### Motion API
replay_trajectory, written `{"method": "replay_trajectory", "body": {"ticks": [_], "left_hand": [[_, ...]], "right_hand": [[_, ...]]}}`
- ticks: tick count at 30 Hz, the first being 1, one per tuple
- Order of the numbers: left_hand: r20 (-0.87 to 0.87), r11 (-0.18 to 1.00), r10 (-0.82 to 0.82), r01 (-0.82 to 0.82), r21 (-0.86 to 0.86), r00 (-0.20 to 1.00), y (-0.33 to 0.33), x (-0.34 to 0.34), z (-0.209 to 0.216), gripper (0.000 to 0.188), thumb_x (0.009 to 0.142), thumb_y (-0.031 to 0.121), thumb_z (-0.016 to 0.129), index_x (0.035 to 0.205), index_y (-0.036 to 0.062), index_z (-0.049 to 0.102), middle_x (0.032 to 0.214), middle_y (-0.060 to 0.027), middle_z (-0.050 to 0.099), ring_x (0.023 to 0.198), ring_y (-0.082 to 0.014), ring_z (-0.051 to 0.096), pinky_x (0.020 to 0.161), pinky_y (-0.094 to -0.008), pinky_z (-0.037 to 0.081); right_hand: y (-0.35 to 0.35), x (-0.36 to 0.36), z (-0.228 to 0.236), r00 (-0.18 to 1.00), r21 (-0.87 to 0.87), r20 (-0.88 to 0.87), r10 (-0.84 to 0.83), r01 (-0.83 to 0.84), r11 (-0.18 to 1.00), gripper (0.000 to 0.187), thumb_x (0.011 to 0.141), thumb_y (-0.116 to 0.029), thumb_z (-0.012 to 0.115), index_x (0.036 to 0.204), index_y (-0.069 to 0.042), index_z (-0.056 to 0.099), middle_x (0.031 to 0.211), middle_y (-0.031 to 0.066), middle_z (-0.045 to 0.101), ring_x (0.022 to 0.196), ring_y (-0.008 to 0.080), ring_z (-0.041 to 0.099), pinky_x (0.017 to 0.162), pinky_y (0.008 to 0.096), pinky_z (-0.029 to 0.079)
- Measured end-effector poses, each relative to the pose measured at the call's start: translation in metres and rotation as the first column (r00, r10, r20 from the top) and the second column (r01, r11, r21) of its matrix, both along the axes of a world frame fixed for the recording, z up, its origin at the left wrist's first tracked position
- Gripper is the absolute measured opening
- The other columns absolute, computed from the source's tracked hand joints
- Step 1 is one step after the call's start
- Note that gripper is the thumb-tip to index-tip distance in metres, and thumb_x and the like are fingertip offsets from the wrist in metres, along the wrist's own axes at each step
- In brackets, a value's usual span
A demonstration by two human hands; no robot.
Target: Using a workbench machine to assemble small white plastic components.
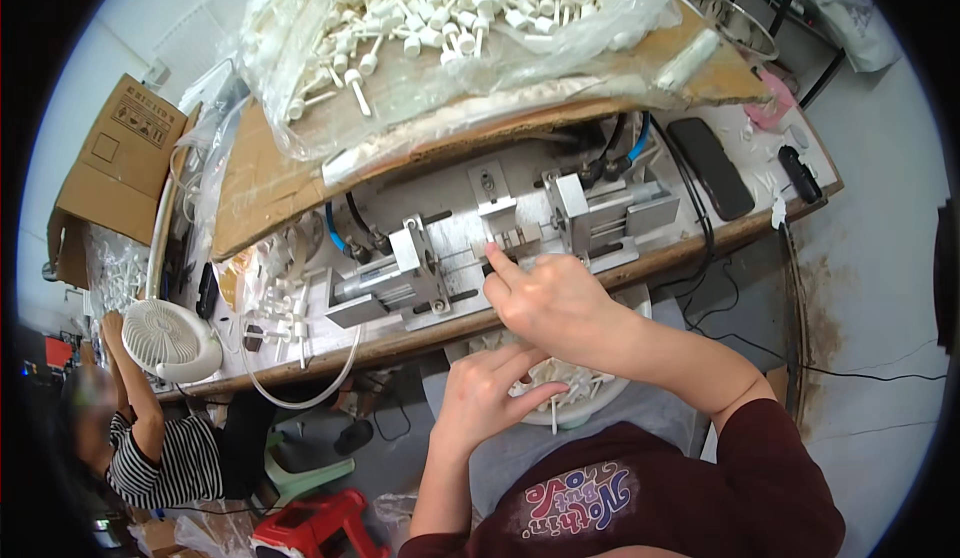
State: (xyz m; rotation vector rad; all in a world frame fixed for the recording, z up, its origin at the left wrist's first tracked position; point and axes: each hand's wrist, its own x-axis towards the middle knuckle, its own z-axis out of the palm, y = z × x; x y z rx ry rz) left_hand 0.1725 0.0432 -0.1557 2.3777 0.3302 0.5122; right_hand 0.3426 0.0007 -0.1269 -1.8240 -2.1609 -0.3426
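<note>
A cluttered workshop held a wooden table (700, 248) carrying a small metal press fixture (500, 243) with air cylinders on either side. The person's right hand (550, 303) reached to the fixture's middle slot, forefinger extended and pressing at the jig, the other fingers curled; whether a part sat under the fingertip could not be told. The left hand (490, 393) rested in a white bowl (600, 408) on the lap, fingers loosely closed around thin white plastic sticks (555, 398).

Those sticks looked light, stiff and smooth, probably prone to slipping or flicking away; a pinch near the thicker head end would likely serve best.

Above the fixture, a sheet of cardboard (260, 188) bore a clear bag (430, 28) heaped with similar white pieces, overhanging the work area. Blue hoses and black cables ran close behind the cylinders. A dark flat case (712, 166) lay to the right, a small white fan (165, 338) to the left, near a cardboard box (120, 173). Another person in a striped top (160, 458) sat low at the left.
</note>
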Motion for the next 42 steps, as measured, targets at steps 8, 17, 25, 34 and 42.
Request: {"method": "replay_trajectory", "body": {"ticks": [8,17,25,34,42], "left_hand": [[0.137,1.000,-0.026,0.026,-0.001,0.990,-0.005,0.000,-0.014,0.030,0.073,0.024,0.085,0.096,0.0073,0.074,0.084,-0.0055,0.072,0.062,-0.0162,0.066,0.055,-0.0274,0.050],[0.105,0.998,0.017,-0.011,-0.054,0.994,-0.023,-0.015,-0.034,0.032,0.082,0.032,0.078,0.106,0.0124,0.073,0.079,-0.0022,0.069,0.060,-0.0196,0.065,0.055,-0.0305,0.050],[0.047,0.993,0.107,-0.104,-0.053,0.993,-0.019,-0.039,-0.053,0.029,0.085,0.020,0.075,0.113,0.0137,0.072,0.071,-0.0003,0.063,0.054,-0.0167,0.060,0.050,-0.0298,0.047],[0.081,0.997,0.057,-0.052,-0.064,0.995,-0.027,-0.031,-0.063,0.040,0.083,0.014,0.075,0.123,0.0138,0.069,0.072,-0.0020,0.066,0.053,-0.0176,0.062,0.050,-0.0300,0.049],[0.098,0.983,0.178,-0.172,-0.063,0.979,-0.024,-0.040,-0.065,0.041,0.084,0.013,0.074,0.124,0.0134,0.068,0.071,-0.0021,0.064,0.053,-0.0173,0.060,0.050,-0.0301,0.047]], "right_hand": [[0.073,0.073,0.108,0.905,0.095,-0.422,0.046,-0.006,0.995,0.027,0.083,-0.036,0.073,0.085,-0.009,0.073,0.077,0.0069,0.071,0.064,0.0205,0.065,0.061,0.0344,0.050],[0.266,0.171,0.139,0.846,0.025,-0.106,-0.523,0.528,0.849,0.054,0.080,-0.041,0.071,0.122,-0.009,0.066,0.134,0.0162,0.059,0.124,0.0330,0.056,0.100,0.0468,0.047],[0.322,0.187,0.129,0.677,-0.154,-0.296,-0.674,0.662,0.733,0.135,0.053,-0.072,0.080,0.154,-0.004,0.023,0.154,0.0319,0.026,0.139,0.0482,0.036,0.110,0.0543,0.037],[0.326,0.186,0.128,0.726,-0.255,-0.286,-0.625,0.572,0.780,0.122,0.051,-0.066,0.076,0.147,-0.001,0.040,0.154,0.0375,0.016,0.147,0.0532,0.011,0.110,0.0613,0.031],[0.303,0.158,0.128,0.856,-0.444,-0.135,-0.499,0.398,0.803,0.098,0.053,-0.061,0.078,0.129,0.000,0.063,0.155,0.0282,0.022,0.131,0.0386,0.046,0.104,0.0418,0.045]]}}
